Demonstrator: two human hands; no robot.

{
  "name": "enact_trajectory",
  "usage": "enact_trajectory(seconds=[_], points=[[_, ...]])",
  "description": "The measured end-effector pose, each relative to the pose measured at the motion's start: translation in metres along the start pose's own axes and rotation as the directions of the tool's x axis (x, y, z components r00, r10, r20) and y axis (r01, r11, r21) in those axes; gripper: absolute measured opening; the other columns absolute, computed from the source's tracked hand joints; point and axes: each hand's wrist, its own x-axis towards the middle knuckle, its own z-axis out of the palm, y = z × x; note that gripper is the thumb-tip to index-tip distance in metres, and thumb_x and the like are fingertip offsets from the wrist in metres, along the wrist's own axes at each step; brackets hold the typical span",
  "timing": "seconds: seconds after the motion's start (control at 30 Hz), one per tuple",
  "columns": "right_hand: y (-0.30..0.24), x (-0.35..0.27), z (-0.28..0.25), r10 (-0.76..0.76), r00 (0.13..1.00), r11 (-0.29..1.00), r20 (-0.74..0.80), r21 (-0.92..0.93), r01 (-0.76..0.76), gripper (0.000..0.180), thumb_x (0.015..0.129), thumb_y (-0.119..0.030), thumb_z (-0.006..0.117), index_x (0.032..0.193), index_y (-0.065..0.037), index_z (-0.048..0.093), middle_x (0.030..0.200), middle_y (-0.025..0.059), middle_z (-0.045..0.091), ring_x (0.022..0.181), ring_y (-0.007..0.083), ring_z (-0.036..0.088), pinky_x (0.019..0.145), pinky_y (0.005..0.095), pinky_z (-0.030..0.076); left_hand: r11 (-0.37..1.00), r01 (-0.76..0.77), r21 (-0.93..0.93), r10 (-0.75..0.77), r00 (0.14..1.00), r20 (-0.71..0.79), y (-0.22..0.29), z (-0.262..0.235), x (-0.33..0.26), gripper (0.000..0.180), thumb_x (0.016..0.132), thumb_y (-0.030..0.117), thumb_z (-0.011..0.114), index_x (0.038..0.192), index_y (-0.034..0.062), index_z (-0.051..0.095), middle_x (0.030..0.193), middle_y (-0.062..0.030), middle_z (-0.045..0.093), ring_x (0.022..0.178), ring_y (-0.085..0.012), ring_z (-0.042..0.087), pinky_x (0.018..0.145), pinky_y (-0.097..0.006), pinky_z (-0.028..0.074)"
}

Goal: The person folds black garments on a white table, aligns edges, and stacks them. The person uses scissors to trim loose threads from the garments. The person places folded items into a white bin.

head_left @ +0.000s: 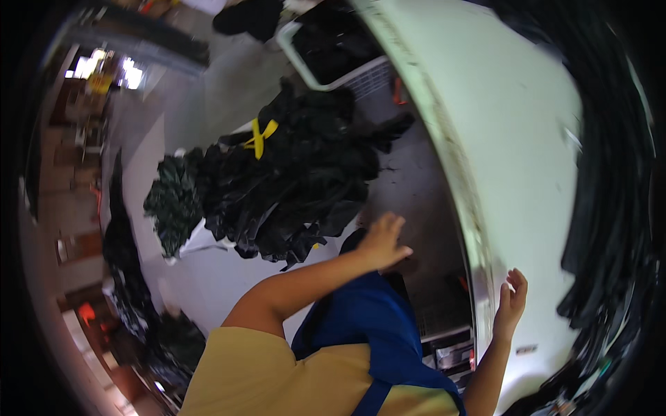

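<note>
My left hand (385,243) reaches across in front of my blue apron (368,305), its fingers apart and nothing in them. Just beyond it to the left is a large heap of crumpled black fabric or plastic pieces (298,173), with a yellow strip (259,139) lying on top. Over the near edge of a white tabletop (513,139) my right hand (511,305) is raised, its fingers loosely bent and holding nothing visible. Whether it touches the tabletop I cannot tell.
Long black strips (603,229) lie along the right side of the tabletop. A white basket (326,87) with black material stands on the floor ahead. More dark material (128,256) lies to the left. Under the table edge is a crate-like shape (447,336).
</note>
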Motion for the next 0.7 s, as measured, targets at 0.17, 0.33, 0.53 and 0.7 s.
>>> enact_trajectory(seconds=[0.17, 0.33, 0.53, 0.7], points=[[0.009, 0.037, 0.092, -0.236, 0.956, 0.886, -0.177, -0.443, 0.136, 0.031, 0.090, -0.009, 0.053, 0.119, 0.001, 0.052, 0.114, 0.0157, 0.051, 0.105, 0.0301, 0.052, 0.094, 0.0387, 0.040, 0.885, 0.415, 0.211, -0.352, 0.893, -0.282, -0.223, -0.062, 0.050, 0.111, 0.061, 0.044, 0.082, 0.146, 0.0052, 0.022, 0.150, -0.0221, 0.025, 0.135, -0.0410, 0.027, 0.109, -0.047, 0.028], [-0.069, 0.054, 0.172, -0.518, 0.849, 0.748, 0.101, -0.428, 0.507, 0.023, 0.089, -0.005, 0.054, 0.111, 0.001, 0.055, 0.104, 0.0150, 0.054, 0.097, 0.0258, 0.053, 0.085, 0.0342, 0.043, 0.761, 0.631, 0.151, -0.638, 0.770, 0.002, -0.314, -0.069, 0.072, 0.069, 0.075, 0.027, 0.069, 0.135, 0.0117, 0.039, 0.128, -0.0205, 0.050, 0.119, -0.0372, 0.047, 0.096, -0.046, 0.041], [-0.123, 0.081, 0.377, -0.194, 0.725, 0.969, 0.661, 0.014, 0.246, 0.023, 0.085, -0.004, 0.060, 0.107, -0.002, 0.059, 0.090, 0.0128, 0.061, 0.082, 0.0234, 0.062, 0.077, 0.0333, 0.050, 0.963, 0.194, -0.188, -0.202, 0.979, -0.023, -0.385, -0.066, 0.011, 0.031, 0.074, 0.003, 0.057, 0.103, 0.0097, 0.064, 0.102, -0.0155, 0.059, 0.096, -0.0368, 0.058, 0.084, -0.043, 0.046], [-0.126, 0.107, 0.508, -0.219, 0.422, 0.848, 0.880, -0.042, 0.529, 0.028, 0.083, -0.006, 0.062, 0.110, -0.004, 0.058, 0.094, 0.0162, 0.063, 0.086, 0.0304, 0.062, 0.076, 0.0375, 0.050, 0.910, 0.191, -0.367, -0.306, 0.908, -0.286, -0.400, -0.122, 0.020, 0.041, 0.074, 0.013, 0.068, 0.114, 0.0103, 0.059, 0.112, -0.0156, 0.058, 0.101, -0.0347, 0.056, 0.085, -0.037, 0.046]])
